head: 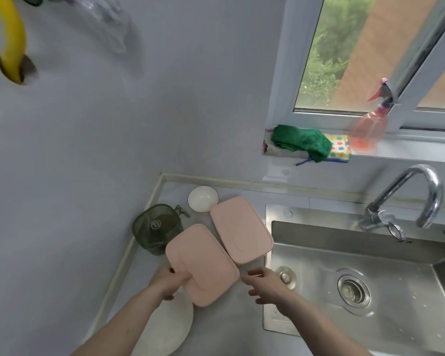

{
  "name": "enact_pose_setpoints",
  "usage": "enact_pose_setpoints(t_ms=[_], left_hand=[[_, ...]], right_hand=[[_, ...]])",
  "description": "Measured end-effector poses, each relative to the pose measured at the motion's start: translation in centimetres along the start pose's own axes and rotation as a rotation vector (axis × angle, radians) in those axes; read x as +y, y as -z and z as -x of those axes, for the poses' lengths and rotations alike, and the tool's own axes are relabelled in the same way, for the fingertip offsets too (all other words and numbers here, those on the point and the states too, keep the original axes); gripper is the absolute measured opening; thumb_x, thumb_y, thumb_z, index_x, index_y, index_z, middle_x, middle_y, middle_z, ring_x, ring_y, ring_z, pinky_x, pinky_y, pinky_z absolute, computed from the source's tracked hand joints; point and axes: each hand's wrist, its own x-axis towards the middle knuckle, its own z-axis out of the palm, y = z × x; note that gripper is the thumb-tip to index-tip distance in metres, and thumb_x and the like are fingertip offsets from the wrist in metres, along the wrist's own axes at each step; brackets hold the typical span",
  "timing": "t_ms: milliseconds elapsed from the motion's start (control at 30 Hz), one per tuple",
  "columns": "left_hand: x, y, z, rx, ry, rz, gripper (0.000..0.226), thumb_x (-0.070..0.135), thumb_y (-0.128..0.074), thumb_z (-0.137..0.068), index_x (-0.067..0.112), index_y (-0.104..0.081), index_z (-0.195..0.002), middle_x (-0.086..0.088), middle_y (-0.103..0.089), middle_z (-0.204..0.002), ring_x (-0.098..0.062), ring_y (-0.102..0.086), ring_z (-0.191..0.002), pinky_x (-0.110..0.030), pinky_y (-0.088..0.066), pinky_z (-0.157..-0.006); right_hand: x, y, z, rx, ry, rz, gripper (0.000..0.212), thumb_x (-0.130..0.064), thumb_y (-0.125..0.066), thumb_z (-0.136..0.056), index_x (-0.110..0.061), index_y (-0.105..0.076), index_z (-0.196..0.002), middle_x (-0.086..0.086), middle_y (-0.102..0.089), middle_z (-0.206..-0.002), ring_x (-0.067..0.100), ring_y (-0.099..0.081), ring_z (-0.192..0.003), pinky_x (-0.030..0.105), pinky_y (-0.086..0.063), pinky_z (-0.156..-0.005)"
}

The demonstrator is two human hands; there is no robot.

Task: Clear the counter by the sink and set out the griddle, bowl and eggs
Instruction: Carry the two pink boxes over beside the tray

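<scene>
Two pink lidded boxes lie on the grey counter left of the sink. My left hand grips the near box at its left corner, thumb on the lid. The far pink box sits beside the sink edge, untouched. My right hand hovers just right of the near box with fingers spread, holding nothing. A small white bowl stands at the back of the counter. A white plate lies under my left forearm.
A dark green mesh holder stands in the counter's left corner by the wall. The steel sink and tap fill the right. On the windowsill lie a green cloth, a dotted sponge and a pink spray bottle.
</scene>
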Motion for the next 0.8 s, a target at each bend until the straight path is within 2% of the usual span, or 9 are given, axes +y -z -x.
enact_pose_setpoints(t_ms=[100, 167, 233, 367, 467, 567, 800], left_hand=[[-0.3, -0.2, -0.4, -0.013, 0.031, 0.113, 0.034, 0.027, -0.076, -0.086, 0.01, -0.067, -0.114, -0.006, -0.069, -0.104, -0.023, -0.064, -0.092, -0.03, -0.054, -0.064], [-0.3, -0.2, -0.5, -0.035, 0.069, 0.192, 0.037, 0.028, -0.077, -0.086, 0.008, -0.066, -0.115, -0.009, -0.07, -0.11, -0.023, -0.065, -0.094, -0.029, -0.055, -0.064], [-0.2, -0.3, -0.6, -0.047, 0.089, 0.248, 0.038, 0.027, -0.079, -0.086, 0.008, -0.064, -0.116, -0.01, -0.07, -0.114, -0.024, -0.065, -0.095, -0.029, -0.055, -0.064], [-0.4, -0.4, -1.0, -0.068, 0.107, 0.313, 0.036, 0.025, -0.079, -0.086, 0.008, -0.064, -0.114, -0.01, -0.069, -0.112, -0.023, -0.063, -0.096, -0.03, -0.054, -0.067], [-0.4, -0.7, -1.1, -0.077, 0.113, 0.342, 0.021, 0.019, -0.077, -0.089, 0.01, -0.066, -0.104, -0.008, -0.069, -0.104, -0.02, -0.062, -0.088, -0.03, -0.053, -0.068], [-0.4, -1.0, -1.3, -0.082, 0.1, 0.357, 0.017, 0.015, -0.074, -0.091, 0.007, -0.068, -0.105, -0.008, -0.074, -0.099, -0.019, -0.066, -0.084, -0.03, -0.053, -0.068], [-0.1, -0.6, -1.2, -0.103, 0.062, 0.416, 0.02, 0.013, -0.069, -0.095, 0.003, -0.068, -0.111, -0.012, -0.076, -0.104, -0.026, -0.07, -0.097, -0.032, -0.055, -0.071]], right_hand=[[-0.1, -1.3, 0.1, -0.084, -0.002, 0.04, 0.033, -0.039, -0.071, -0.088, -0.025, -0.06, -0.116, 0.001, -0.07, -0.114, 0.018, -0.072, -0.1, 0.028, -0.056, -0.074], [-0.3, -2.3, -0.1, -0.081, 0.0, 0.037, 0.029, -0.033, -0.069, -0.089, -0.021, -0.06, -0.114, 0.005, -0.07, -0.115, 0.019, -0.071, -0.09, 0.028, -0.053, -0.071], [-0.6, -3.1, -0.2, -0.063, -0.001, 0.022, 0.026, -0.025, -0.066, -0.089, -0.015, -0.056, -0.111, 0.009, -0.07, -0.108, 0.018, -0.065, -0.077, 0.029, -0.049, -0.066], [-0.9, -3.9, -0.7, -0.021, -0.016, 0.007, 0.02, -0.02, -0.061, -0.092, -0.01, -0.051, -0.106, 0.01, -0.071, -0.096, 0.019, -0.06, -0.069, 0.027, -0.046, -0.06], [-0.7, -4.1, -1.1, -0.013, -0.019, 0.0, 0.026, -0.022, -0.062, -0.091, -0.009, -0.049, -0.109, 0.014, -0.074, -0.101, 0.018, -0.063, -0.068, 0.028, -0.048, -0.061], [-0.6, -4.2, -1.3, -0.017, -0.023, -0.013, 0.029, -0.024, -0.064, -0.091, -0.009, -0.049, -0.111, 0.012, -0.075, -0.099, 0.017, -0.064, -0.068, 0.028, -0.05, -0.061], [-0.7, -4.6, -1.7, -0.022, -0.037, -0.008, 0.037, -0.028, -0.065, -0.088, -0.008, -0.051, -0.116, 0.007, -0.077, -0.097, 0.015, -0.067, -0.069, 0.028, -0.054, -0.063]])
